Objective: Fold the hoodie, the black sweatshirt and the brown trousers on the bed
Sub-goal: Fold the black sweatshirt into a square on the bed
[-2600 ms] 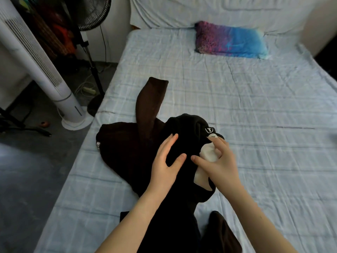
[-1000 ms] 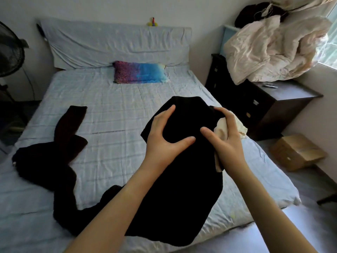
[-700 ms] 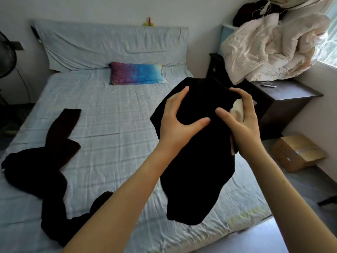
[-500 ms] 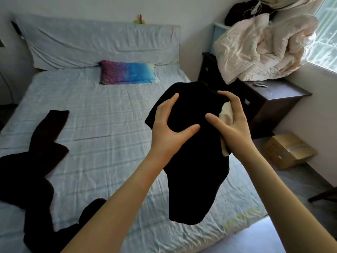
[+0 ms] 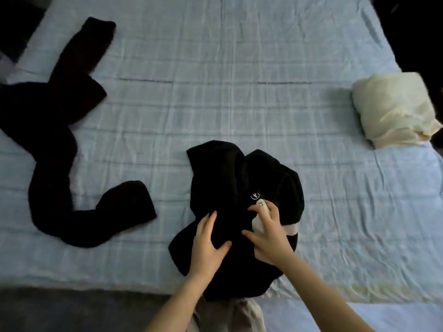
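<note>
Your left hand [image 5: 208, 240] and right hand [image 5: 269, 237], fingers spread flat, press black sweatshirt [image 5: 223, 183] | brown trousers [image 5: 51, 142] at 9 o'clock

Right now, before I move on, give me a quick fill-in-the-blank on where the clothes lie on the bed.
1. The brown trousers lie unfolded to the ____ of the black sweatshirt.
2. The cream folded bundle sits near the ____ edge of the bed.
3. The left hand and right hand both rest on the ____.

Missing words: left; right; sweatshirt.
</note>
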Available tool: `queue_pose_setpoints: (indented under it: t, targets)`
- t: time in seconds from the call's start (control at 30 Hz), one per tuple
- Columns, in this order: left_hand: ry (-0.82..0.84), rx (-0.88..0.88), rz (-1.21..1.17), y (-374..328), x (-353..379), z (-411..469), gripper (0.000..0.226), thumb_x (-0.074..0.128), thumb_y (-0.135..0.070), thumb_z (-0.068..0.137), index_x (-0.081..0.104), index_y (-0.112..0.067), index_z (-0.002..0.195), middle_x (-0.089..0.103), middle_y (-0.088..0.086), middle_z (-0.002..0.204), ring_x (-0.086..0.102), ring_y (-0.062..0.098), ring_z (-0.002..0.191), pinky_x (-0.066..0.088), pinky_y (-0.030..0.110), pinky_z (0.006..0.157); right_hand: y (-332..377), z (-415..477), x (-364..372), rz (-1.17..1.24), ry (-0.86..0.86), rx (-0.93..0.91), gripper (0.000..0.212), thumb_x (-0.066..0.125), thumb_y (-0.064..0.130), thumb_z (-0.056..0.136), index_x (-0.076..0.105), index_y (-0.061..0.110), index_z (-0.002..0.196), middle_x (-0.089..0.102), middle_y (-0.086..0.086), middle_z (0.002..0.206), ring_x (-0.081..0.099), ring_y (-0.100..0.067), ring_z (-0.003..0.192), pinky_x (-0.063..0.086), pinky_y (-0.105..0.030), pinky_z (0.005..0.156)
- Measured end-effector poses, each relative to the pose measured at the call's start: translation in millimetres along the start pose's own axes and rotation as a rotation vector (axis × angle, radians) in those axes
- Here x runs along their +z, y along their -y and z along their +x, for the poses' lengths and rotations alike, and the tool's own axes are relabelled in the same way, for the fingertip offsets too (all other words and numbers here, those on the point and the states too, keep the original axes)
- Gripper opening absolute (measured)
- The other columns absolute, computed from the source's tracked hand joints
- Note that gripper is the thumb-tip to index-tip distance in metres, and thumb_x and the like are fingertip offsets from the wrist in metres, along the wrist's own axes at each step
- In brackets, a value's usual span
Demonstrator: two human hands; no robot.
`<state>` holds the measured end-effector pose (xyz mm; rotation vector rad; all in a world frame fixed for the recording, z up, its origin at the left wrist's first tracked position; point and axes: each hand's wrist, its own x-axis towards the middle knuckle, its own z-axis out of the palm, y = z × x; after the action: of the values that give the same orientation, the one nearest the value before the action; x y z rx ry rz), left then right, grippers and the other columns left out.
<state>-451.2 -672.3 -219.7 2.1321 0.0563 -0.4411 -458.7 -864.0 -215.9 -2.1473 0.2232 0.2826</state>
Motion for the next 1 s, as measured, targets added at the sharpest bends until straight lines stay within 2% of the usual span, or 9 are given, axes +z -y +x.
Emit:
queue_pose_setpoints:
  t: [0.1,0.2,0.3,0.4,0.47,0.6,0.7,0.83,1.0]
  targets:
    - [-0.015,-0.027,0.083,4.5,8.7,-2.9,0.082,0.081,-0.027,0.078,0.037,-0.029,0.147,0.034,-0.003,0.151,0.035,0.016,0.140,0.032,0.023,0.110,-16.2,-7.8,-6.7,0.010,0.037,0.015,0.067,0.077,0.041,0.082,0.035,0.066,0.127,0.011,0.018,0.155,0.026,-0.008,0.139,0.034,-0.024,0.107]
    - [-0.111,-0.012,0.231,-24.2,-4.7,8.6,0.082,0.078,-0.042,0.075,0.038,-0.025,0.145,0.030,0.006,0.152,0.030,0.027,0.141,0.035,0.041,0.112,-16.5,-8.0,-39.3,-0.028,-0.058,0.014,0.069,0.061,0.064,0.083,0.026,0.066,0.142,0.025,0.016,0.151,0.044,0.007,0.121,0.042,-0.017,0.089]
    - [-0.206,0.198,0.278,-68.6,-12.9,47.6,0.071,0.068,-0.043,0.080,0.041,-0.019,0.142,0.036,0.007,0.146,0.035,0.022,0.135,0.033,0.032,0.107,-31.2,9.0,-67.9,0.020,-0.265,0.086,0.062,0.057,0.053,0.091,0.027,0.059,0.145,0.038,0.011,0.138,0.051,0.011,0.106,0.041,-0.012,0.074]
    - [-0.043,0.365,0.296,-105.9,6.5,105.1,0.057,0.066,-0.029,0.090,0.045,-0.016,0.141,0.043,0.001,0.143,0.042,0.013,0.132,0.028,0.016,0.104,-52.8,34.1,-75.5,0.025,-0.327,0.257,0.065,0.060,0.041,0.096,0.028,0.042,0.152,0.038,-0.002,0.145,0.053,-0.011,0.117,0.041,-0.020,0.088]
    - [0.119,0.270,0.299,-107.5,39.7,141.6,0.060,0.065,-0.027,0.092,0.041,-0.015,0.145,0.039,0.005,0.148,0.041,0.020,0.135,0.031,0.020,0.106,-72.6,48.6,-69.4,0.065,-0.315,0.373,0.071,0.063,0.041,0.095,0.027,0.037,0.155,0.036,-0.006,0.149,0.050,-0.021,0.127,0.042,-0.028,0.096]
    - [0.342,-0.099,0.413,-77.6,81.7,180.2,0.088,0.068,-0.041,0.087,0.014,-0.025,0.155,0.014,0.018,0.157,0.033,0.039,0.137,0.037,0.041,0.107,-95.9,61.2,-43.9,0.244,-0.304,0.402,0.072,0.071,0.037,0.090,0.033,0.041,0.152,0.037,0.007,0.138,0.043,-0.008,0.122,0.037,-0.021,0.096]
    - [0.336,-0.086,0.242,-62.5,81.0,181.3,0.090,0.077,-0.033,0.081,0.024,-0.026,0.153,0.020,0.006,0.155,0.042,0.027,0.133,0.036,0.025,0.097,-94.2,60.9,-41.2,0.271,-0.333,0.356,0.064,0.076,0.024,0.088,0.047,0.036,0.144,0.047,0.011,0.130,0.049,-0.001,0.114,0.041,-0.017,0.097]
    - [0.320,0.051,-0.019,-66.2,55.9,166.8,0.076,0.082,-0.007,0.073,0.051,-0.025,0.140,0.043,-0.008,0.142,0.042,0.008,0.133,0.032,0.016,0.107,-69.5,53.1,-54.9,0.438,-0.357,0.266,0.052,0.074,0.004,0.085,0.063,0.032,0.128,0.065,0.016,0.123,0.059,0.004,0.114,0.050,-0.021,0.099]
    - [0.280,0.138,-0.140,-96.7,7.0,150.9,0.074,0.079,0.001,0.073,0.056,-0.029,0.136,0.047,-0.019,0.139,0.042,-0.008,0.128,0.034,0.000,0.094,-11.8,49.6,-92.1,0.528,-0.330,0.145,0.049,0.074,0.002,0.085,0.068,0.036,0.121,0.067,0.013,0.123,0.063,-0.002,0.115,0.055,-0.021,0.092]
